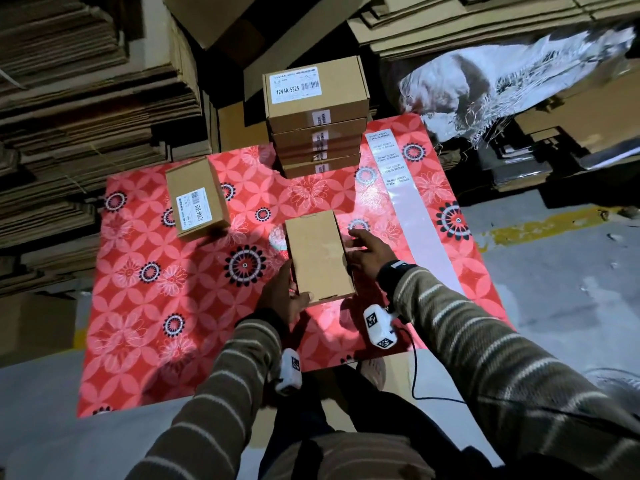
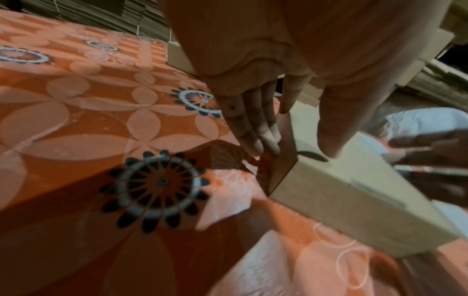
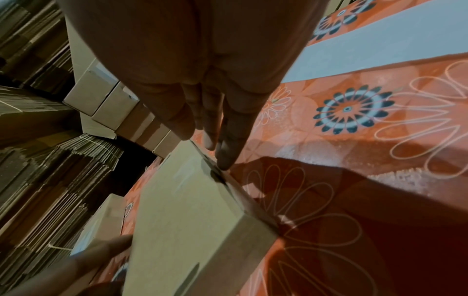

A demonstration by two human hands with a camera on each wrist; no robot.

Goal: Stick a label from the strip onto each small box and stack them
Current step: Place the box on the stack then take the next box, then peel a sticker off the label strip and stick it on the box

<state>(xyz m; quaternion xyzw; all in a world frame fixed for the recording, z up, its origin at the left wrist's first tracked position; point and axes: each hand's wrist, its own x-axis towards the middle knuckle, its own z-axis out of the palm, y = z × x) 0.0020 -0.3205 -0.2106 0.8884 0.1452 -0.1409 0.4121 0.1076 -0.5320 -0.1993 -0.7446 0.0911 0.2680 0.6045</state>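
**Box lengthwise between our hands**

Head view: the plain box point(image 1: 317, 256) lies long axis away from us; our left hand point(image 1: 282, 296) grips its near-left corner, our right hand point(image 1: 367, 252), nearer the label strip point(image 1: 398, 174), touches its right side.

Left wrist view: thumb on top, fingers point(image 2: 253, 128) against the side.

Right wrist view: straight fingertips point(image 3: 225, 158) meet the box edge.

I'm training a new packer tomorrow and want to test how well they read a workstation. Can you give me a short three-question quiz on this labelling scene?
1. True or false: the box between the two hands shows a printed label on its top face.
2. Which hand is nearer the label strip? A) left hand B) right hand
3. Fill in: the lone box lying apart from the stack sits to the person's ____.

Key: 1 false, its top is plain cardboard. 2 B. 3 left.
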